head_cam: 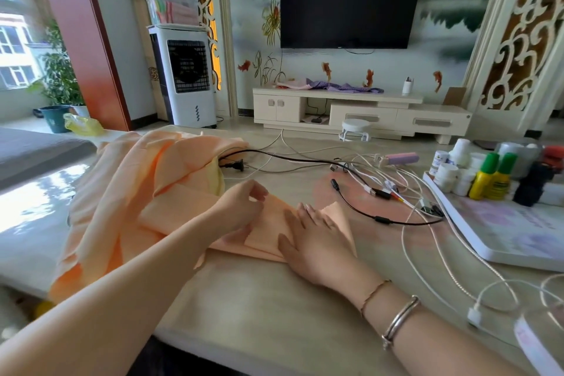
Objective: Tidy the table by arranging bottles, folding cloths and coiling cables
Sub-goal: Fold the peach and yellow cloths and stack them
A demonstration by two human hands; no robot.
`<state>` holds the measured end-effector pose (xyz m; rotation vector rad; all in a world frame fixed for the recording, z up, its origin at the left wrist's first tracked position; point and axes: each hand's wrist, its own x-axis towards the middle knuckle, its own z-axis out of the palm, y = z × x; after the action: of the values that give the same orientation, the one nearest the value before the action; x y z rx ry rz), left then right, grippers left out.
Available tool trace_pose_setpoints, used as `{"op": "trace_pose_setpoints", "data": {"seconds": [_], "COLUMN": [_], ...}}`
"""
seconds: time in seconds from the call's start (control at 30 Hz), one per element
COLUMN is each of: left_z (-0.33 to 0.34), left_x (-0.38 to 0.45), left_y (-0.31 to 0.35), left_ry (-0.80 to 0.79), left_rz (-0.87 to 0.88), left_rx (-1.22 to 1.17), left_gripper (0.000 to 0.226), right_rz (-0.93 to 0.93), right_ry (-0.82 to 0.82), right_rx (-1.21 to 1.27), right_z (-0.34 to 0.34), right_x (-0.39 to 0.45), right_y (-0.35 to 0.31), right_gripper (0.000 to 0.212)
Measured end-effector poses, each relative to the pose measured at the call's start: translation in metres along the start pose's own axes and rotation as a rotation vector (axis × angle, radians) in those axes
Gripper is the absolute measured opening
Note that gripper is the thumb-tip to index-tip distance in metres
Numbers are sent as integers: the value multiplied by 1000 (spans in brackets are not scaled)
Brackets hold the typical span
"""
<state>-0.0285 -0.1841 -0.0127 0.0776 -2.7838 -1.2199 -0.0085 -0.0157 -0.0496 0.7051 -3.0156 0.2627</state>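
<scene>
Right hand [317, 241] lay flat, fingers straight, pressing the folded peach cloth [271, 229] to the table [259, 299]. Left hand [241, 204] beside it, fingers curled, appeared to pinch the fold's edge. Judgement: align edges before creasing, smooth outward. Cables [381, 189] lay beyond right hand; bottles [491, 177] farther right.

The black cable [293, 159] runs under the cloth [128, 192], its far end hidden. The tray [503, 241] and white cables [451, 256] are cut off at the right edge. Bottle [485, 177] labels are too blurred to read. The cloth's left end hangs out of sight below the table [259, 299].
</scene>
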Motion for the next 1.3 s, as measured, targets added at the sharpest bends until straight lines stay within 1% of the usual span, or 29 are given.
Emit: {"op": "trace_pose_setpoints", "data": {"seconds": [0.07,0.1,0.17,0.23,0.27,0.33,0.4,0.47,0.57,0.6,0.63,0.67,0.77,0.8,0.83,0.9,0.97,1.0,1.03,1.07,1.13,1.2,1.23,1.3], "left_z": [-19,-31,-56,-78,-86,-97,-100,-101,-105,-106,-107,-106,-92,-84,-74,-51,-25,-12,0,10,28,37,43,53], "left_x": [-6,-10,-23,-32,-36,-41,-46,-49,-54,-55,-56,-55,-55,-54,-52,-50,-45,-44,-44,-45,-45,-47,-47,-51], "left_y": [-4,-7,-14,-26,-34,-46,-48,-42,-22,-15,-6,1,25,32,38,51,61,64,68,69,64,60,56,49], "left_ry": [116,190,312,318,300,271,245,246,260,265,266,269,262,272,272,225,139,106,76,68,61,71,86,125], "left_rz": [81,75,-45,-217,-294,-380,-403,-374,-339,-303,-255,-194,-78,-54,-38,-3,29,39,40,36,46,77,116,230], "left_rx": [287,402,608,766,796,744,648,613,643,648,603,458,-255,-396,-481,-578,-598,-583,-555,-521,-521,-495,-429,-222], "left_gripper": [33,36,43,54,60,64,54,45,35,30,25,20,14,15,16,21,26,26,26,28,37,36,37,38], "right_rz": [11,20,27,26,24,24,23,19,5,-2,-11,-19,-44,-46,-46,-48,-89,-119,-135,-112,70,228,306,442], "right_ry": [-29,-49,-78,-94,-100,-111,-121,-135,-162,-173,-186,-199,-226,-227,-229,-239,-183,-127,-54,21,122,200,200,87], "right_rx": [-10,-12,-18,-24,-22,-18,-21,-18,-10,-8,-2,7,61,71,71,56,58,98,189,315,562,773,880,1062], "right_z": [0,-1,-2,-3,-4,-5,-7,-8,-10,-11,-12,-14,-19,-21,-21,-24,-29,-31,-35,-37,-45,-55,-59,-64], "right_x": [1,1,2,2,1,1,0,0,1,2,2,2,2,2,2,1,-3,-5,-7,-9,-12,-17,-19,-26], "right_y": [-2,-2,-3,-3,-4,-4,-4,-4,-3,-3,-3,-3,-5,-6,-7,-9,-9,-8,-5,1,17,37,46,56], "right_gripper": [62,63,68,71,72,74,75,76,76,75,74,73,66,64,64,66,63,54,41,31,26,28,28,26]}}
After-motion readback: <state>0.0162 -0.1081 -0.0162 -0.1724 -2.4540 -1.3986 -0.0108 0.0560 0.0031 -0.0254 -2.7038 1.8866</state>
